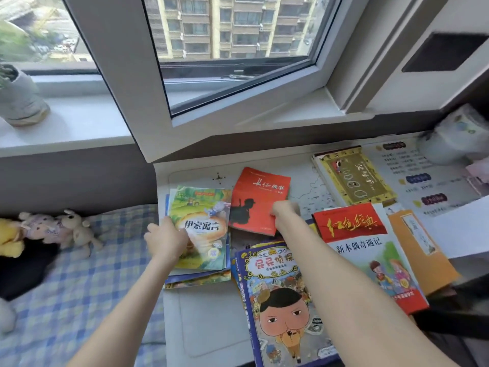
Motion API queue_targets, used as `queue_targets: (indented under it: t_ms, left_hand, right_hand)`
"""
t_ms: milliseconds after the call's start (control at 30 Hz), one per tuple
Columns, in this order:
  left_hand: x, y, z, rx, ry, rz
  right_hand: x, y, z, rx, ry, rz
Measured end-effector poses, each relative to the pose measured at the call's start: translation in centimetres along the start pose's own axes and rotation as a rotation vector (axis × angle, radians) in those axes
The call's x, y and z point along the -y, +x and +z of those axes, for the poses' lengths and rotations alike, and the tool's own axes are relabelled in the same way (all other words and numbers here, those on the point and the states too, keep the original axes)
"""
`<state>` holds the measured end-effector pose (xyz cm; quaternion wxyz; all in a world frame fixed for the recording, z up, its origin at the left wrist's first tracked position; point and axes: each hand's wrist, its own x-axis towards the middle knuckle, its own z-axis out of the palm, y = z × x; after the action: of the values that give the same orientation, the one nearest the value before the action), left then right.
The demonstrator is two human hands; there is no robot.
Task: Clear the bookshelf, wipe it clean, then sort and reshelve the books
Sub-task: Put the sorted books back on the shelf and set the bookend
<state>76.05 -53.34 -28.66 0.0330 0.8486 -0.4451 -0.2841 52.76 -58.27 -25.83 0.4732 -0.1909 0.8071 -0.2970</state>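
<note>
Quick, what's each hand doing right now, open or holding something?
Left hand: grips the green picture book by its left edge.
Right hand: pinches the red book by its right edge.

Green bk (201, 226) atop L stack (195, 280), red bk (254, 202) askew ctr, purple bk (280, 300) flat in front.

Green illustrated picture book (199, 226): cover title "伊索寓言".
Red paperback with black silhouette (254, 205): "长征故事".
Red-and-white storybook (365, 250): "红色经典", "新木偶奇遇记".
Purple-bordered cartoon book (280, 300): "屁屁侦探".
</note>
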Motion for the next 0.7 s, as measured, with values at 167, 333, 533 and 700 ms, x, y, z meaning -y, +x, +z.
queue_targets:
  t_ms: [167,333,533,700]
  left_hand:
    - [-3.3,-3.4,-0.2,-0.238,-0.047,0.305]
    - [-9.0,-11.1,1.2,0.153,-0.343,0.554]
    - [-14.4,-16.4,6.3,0.511,-0.427,0.483]
    - [-16.8,-18.3,8.3,0.427,-0.398,0.426]
  right_hand:
    - [1.3,-2.9,-3.3,-0.239,-0.154,-0.319]
    - [0.9,-5.6,-15.7,-0.246,-0.023,-0.509]
    - [-3.3,-4.4,-26.2,-0.119,-0.342,-0.152]
    - [-8.1,-3.0,-26.1,-0.158,-0.645,-0.137]
